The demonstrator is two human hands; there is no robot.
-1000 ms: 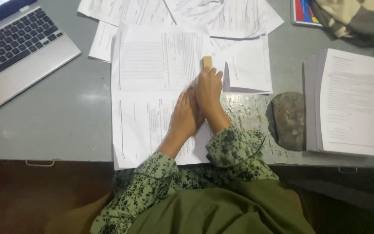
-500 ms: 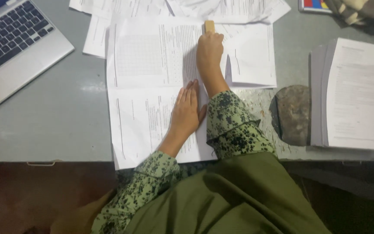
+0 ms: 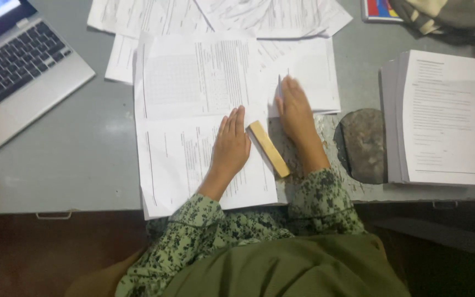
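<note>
Half a second ago the right hand [image 3: 295,113] was far up the large printed sheet [image 3: 199,118], pressing the small wooden block [image 3: 269,148] along its right edge near the top; now the block lies loose and slanted on the lower right corner of that sheet, between the two hands, and the right hand has come back down and shifted right, off the block altogether; this reads as the pressing stroke along the fold being over and the block set aside, though the crease itself is too faint to judge.

The right grip is released; its fingers are stretched flat, palm down, the fingertips on the smaller folded paper [image 3: 309,77] just right of the large sheet, the heel over the worn patch of the tabletop [image 3: 83,143]; it grasps nothing. The left hand [image 3: 231,146] has stayed where it was, flat with fingers together, weighting the middle of the large sheet; it too is released and only presses.

The block touches neither hand as far as one can see; its near end points toward the right sleeve. A laptop [image 3: 23,71] sits at the far left, a thick stack of pages [image 3: 441,118] at the right, with a dark stone [image 3: 364,144] just beside it.
</note>
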